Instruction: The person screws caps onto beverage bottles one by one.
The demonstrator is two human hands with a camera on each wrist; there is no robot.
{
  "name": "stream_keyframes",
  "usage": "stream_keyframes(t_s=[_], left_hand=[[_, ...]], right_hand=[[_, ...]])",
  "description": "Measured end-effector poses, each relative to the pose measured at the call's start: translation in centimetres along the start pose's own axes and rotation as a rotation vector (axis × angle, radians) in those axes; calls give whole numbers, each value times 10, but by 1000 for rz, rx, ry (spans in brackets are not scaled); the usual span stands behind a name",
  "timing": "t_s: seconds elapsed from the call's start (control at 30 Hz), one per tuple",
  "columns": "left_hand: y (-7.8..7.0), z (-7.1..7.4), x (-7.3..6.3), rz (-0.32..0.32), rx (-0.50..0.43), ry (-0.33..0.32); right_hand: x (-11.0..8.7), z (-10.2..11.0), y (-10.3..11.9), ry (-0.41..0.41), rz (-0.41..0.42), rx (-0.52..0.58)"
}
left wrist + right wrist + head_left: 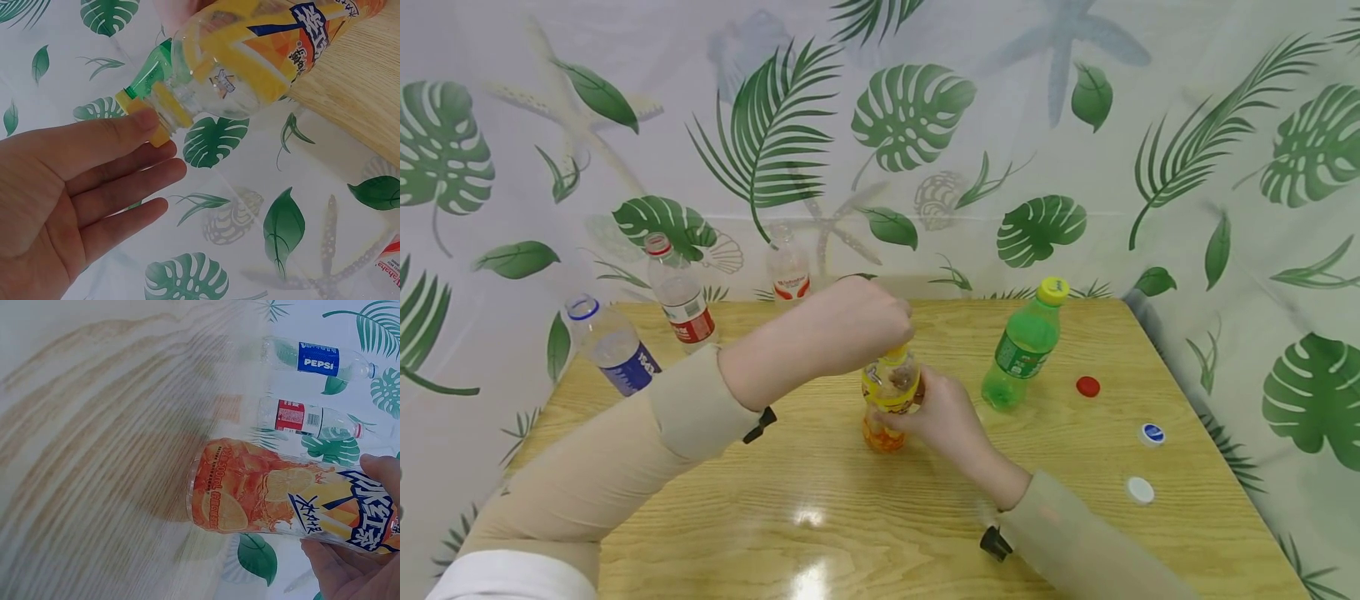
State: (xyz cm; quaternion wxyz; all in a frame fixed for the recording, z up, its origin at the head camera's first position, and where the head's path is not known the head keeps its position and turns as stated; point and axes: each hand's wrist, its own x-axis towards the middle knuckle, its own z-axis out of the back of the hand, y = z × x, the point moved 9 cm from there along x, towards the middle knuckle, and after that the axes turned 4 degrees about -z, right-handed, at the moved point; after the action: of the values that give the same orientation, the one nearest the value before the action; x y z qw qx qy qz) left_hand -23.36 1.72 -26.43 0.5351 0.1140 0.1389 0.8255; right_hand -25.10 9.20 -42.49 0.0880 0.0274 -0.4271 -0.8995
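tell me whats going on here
A person's right hand holds an orange-labelled bottle while the left hand pinches a yellow cap at its mouth. I can't tell if it's loosened. A Pepsi bottle, a red-labelled bottle and a clear bottle stand uncapped; a green bottle stands capped. Three loose caps lie at the right.

- A pale sheet (820,25) stands behind the table (737,508) and along both sides.
- Green leaves (913,117), faint starfish (1063,37) and shells (938,200) are printed on it.
- A crease (955,218) runs across its back.
- The tabletop is light, grained wood.
- Bright glare (808,581) shines on the near part.
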Motion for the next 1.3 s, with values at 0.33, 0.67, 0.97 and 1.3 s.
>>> stream_keyframes(t_s=[0.33, 0.67, 0.97, 1.3], left_hand=[[-1, -1, 2, -1, -15, 11], [0, -4, 2, 5, -30, 22], [0, -5, 1, 30, -98, 55], [16, -5, -10, 253, -124, -188]], right_hand=[[0, 0, -1, -17, -1, -20], [-1, 0, 0, -16, -6, -19], [-2, 1, 1, -23, -8, -24], [-2, 1, 3, -23, 26, -50]])
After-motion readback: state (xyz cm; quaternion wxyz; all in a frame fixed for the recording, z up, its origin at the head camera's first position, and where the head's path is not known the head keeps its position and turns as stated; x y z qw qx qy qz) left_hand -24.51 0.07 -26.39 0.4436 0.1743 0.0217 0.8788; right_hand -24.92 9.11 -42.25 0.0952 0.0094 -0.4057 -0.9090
